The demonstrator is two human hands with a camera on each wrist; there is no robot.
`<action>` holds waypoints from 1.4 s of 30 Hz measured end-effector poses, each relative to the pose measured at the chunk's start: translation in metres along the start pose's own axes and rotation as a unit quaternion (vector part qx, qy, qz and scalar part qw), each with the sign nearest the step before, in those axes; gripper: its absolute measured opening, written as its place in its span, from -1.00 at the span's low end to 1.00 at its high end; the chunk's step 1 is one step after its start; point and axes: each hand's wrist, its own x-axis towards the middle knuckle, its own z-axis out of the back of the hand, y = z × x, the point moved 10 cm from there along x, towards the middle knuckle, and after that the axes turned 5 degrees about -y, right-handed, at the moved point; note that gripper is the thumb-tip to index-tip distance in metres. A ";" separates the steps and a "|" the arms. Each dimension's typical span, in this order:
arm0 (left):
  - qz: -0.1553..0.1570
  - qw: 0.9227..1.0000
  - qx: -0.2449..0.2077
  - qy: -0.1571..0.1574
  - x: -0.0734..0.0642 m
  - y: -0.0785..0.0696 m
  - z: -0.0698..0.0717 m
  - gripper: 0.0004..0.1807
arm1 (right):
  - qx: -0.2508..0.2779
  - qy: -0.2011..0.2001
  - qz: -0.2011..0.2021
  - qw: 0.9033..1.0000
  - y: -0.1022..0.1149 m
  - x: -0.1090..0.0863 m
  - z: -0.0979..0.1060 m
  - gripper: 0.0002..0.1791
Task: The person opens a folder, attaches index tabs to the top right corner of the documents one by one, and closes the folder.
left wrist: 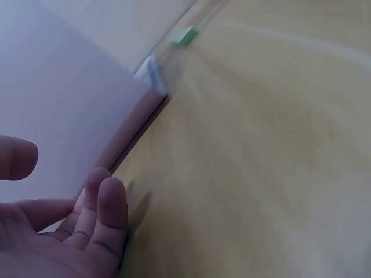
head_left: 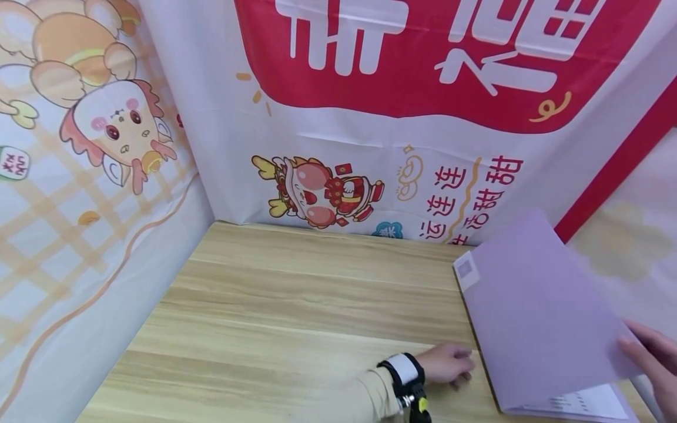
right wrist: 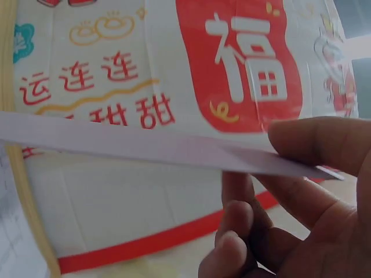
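A light purple folder lies at the right side of the table with its cover raised at a slant. Printed white sheets show beneath the cover. My right hand pinches the cover's right edge between thumb and fingers; in the right wrist view the cover appears nearly edge-on. My left hand is low over the table beside the folder's spine, its fingers loosely bent and holding nothing. The left wrist view has its fingertips close to the spine; whether they touch it I cannot tell.
The wood-grain table extends left of the folder. Printed cloth hangs behind it, and another patterned cloth hangs on the left. A white label sits on the folder's upper corner. A blurred small green patch shows beyond the folder.
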 end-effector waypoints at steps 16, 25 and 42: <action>-0.010 0.973 -0.148 -0.179 0.004 -0.016 0.218 -0.51 | -0.112 0.270 0.163 0.942 0.049 -0.060 -0.150 -0.14; -0.014 0.961 -0.169 -0.218 -0.008 -0.034 0.277 -0.41 | -0.147 0.323 0.245 0.902 0.054 -0.106 -0.225 -0.08; -0.055 0.964 0.125 -0.228 -0.016 -0.064 0.287 -0.44 | -0.202 0.480 0.092 0.848 -0.029 -0.155 -0.306 0.03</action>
